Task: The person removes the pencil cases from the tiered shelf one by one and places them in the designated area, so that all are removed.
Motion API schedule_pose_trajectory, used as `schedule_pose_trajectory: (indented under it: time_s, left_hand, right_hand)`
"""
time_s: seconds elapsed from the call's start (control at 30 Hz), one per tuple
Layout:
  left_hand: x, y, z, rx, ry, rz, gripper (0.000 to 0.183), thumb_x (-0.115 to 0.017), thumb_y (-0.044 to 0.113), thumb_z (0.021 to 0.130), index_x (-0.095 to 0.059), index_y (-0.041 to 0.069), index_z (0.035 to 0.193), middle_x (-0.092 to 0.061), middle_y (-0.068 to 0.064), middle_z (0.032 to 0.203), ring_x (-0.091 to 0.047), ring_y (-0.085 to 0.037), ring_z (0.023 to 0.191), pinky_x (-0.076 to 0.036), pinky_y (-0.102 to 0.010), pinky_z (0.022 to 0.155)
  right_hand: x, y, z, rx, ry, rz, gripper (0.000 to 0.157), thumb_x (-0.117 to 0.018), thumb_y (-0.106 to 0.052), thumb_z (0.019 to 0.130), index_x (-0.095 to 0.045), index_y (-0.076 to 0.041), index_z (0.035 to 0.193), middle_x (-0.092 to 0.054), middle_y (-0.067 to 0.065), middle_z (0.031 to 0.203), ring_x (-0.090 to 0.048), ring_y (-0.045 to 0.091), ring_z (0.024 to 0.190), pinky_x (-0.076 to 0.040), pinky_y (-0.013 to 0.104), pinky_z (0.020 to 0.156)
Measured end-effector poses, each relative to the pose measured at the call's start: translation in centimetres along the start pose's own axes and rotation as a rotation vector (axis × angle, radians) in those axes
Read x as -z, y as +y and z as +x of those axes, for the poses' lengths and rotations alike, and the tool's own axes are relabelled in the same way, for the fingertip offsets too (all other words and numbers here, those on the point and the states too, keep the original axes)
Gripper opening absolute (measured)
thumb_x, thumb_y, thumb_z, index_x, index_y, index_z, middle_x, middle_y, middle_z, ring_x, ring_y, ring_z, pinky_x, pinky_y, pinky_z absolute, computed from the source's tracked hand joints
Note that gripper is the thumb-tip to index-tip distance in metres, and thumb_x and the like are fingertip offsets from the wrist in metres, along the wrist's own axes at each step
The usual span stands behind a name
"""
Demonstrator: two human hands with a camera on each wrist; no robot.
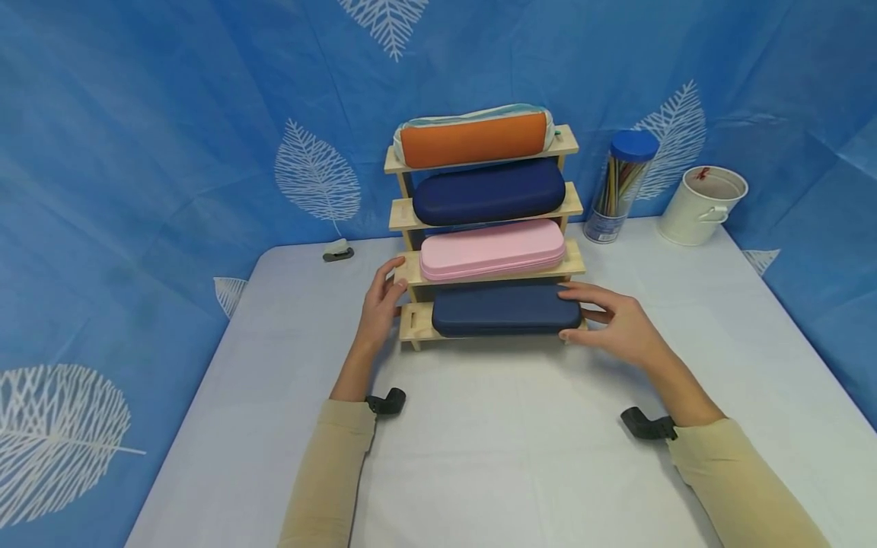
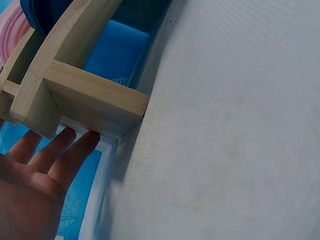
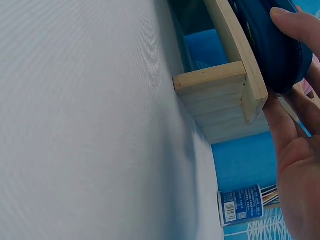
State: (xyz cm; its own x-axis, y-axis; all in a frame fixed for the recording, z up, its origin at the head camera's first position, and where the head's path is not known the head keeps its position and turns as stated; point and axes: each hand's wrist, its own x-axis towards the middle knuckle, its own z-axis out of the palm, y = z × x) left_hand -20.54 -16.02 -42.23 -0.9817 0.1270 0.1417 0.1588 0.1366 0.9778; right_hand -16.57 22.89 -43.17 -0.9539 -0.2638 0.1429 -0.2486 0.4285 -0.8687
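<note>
A wooden tiered rack (image 1: 416, 322) holds one zippered pencil case per shelf. A dark navy pencil case (image 1: 507, 310) lies on the lowest shelf, with a pink one (image 1: 493, 250) above it. Higher up are a deep blue case (image 1: 489, 192) and, on top, an orange one (image 1: 476, 141) with white and teal edging. My right hand (image 1: 613, 323) pinches the right end of the navy case, thumb in front and fingers over the top and end. At the rack's left side, my left hand (image 1: 379, 308) rests fairly straight fingers (image 2: 75, 155) against the wood.
A clear tube with a blue lid (image 1: 633, 146) holds colored sticks right of the rack. Beside it stands a cream metal bucket (image 1: 695, 209). A small stapler-like object (image 1: 338, 251) lies at the back left. White cloth (image 1: 479, 441) covers the table; blue leaf-patterned fabric hangs behind.
</note>
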Motion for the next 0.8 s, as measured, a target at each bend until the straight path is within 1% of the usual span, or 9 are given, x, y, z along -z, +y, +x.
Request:
schedule_pose_trajectory:
  time_s: [0.1,0.33,0.53,0.63,0.8]
  left_hand:
    - [0.0,0.0,0.0,0.006,-0.001,0.002,0.045,-0.047,0.024,0.102,-0.038,0.019,0.147,-0.043,-0.011,0.145,-0.047,-0.030,0.126,-0.049,-0.052,0.087]
    - [0.0,0.0,-0.1,0.006,0.001,-0.008,0.046,-0.047,0.024,0.102,-0.039,0.019,0.147,-0.041,-0.010,0.147,-0.046,-0.032,0.127,-0.048,-0.053,0.087]
    - [0.1,0.0,-0.1,0.024,0.003,0.001,0.046,-0.048,0.025,0.102,-0.039,0.021,0.147,-0.041,-0.009,0.147,-0.046,-0.031,0.127,-0.048,-0.053,0.087]
    - [0.2,-0.1,0.0,0.032,0.000,0.001,0.046,-0.048,0.025,0.102,-0.039,0.021,0.147,-0.041,-0.009,0.147,-0.046,-0.031,0.127,-0.048,-0.052,0.087]
    - [0.2,-0.1,0.0,0.027,0.004,-0.003,0.046,-0.048,0.026,0.102,-0.039,0.021,0.146,-0.040,-0.008,0.147,-0.046,-0.031,0.127,-0.048,-0.053,0.087]
  right_hand:
    - [0.2,0.4,-0.1,0.006,0.003,0.013,0.062,-0.088,-0.026,0.070,-0.063,-0.021,0.127,-0.044,0.000,0.144,-0.042,0.020,0.131,-0.045,0.019,0.088]
    - [0.7,0.9,-0.2,0.010,-0.003,0.031,0.064,-0.088,-0.023,0.070,-0.062,-0.019,0.128,-0.045,0.002,0.144,-0.043,0.020,0.130,-0.045,0.018,0.089]
    - [1.3,1.1,-0.7,-0.019,0.001,0.022,0.064,-0.087,-0.018,0.071,-0.062,-0.016,0.130,-0.045,0.003,0.143,-0.044,0.021,0.129,-0.045,0.018,0.088]
    - [1.6,1.1,-0.9,-0.028,0.009,0.010,0.062,-0.087,-0.018,0.071,-0.063,-0.017,0.128,-0.046,0.002,0.143,-0.045,0.021,0.128,-0.045,0.018,0.087]
    - [2.0,1.1,-1.3,-0.005,0.020,-0.005,0.060,-0.086,-0.021,0.073,-0.064,-0.017,0.128,-0.048,0.004,0.142,-0.046,0.019,0.127,-0.045,0.017,0.087]
